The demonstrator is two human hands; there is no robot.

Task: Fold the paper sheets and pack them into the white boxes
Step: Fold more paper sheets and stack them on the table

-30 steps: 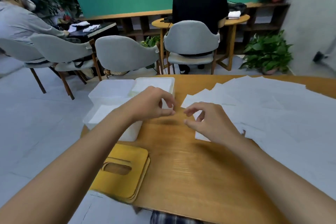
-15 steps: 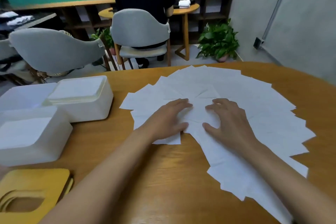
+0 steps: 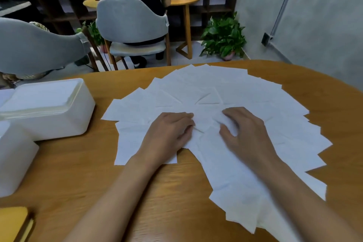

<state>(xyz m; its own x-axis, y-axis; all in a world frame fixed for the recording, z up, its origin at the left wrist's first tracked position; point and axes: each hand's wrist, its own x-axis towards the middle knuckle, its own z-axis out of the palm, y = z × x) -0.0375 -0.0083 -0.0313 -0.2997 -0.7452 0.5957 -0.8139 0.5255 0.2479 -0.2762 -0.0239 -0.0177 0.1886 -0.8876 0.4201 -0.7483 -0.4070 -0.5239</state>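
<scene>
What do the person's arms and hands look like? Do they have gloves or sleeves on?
No gloves: the left hand and right hand are bare, and no rings show on the fingers. The left forearm and right forearm are uncovered down to the picture's edge, so no sleeves show. Neither wrist has a watch or bracelet.

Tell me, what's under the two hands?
The left hand and right hand rest on fanned white paper sheets lying on the wooden table. Anything right beneath the palms is covered.
</scene>
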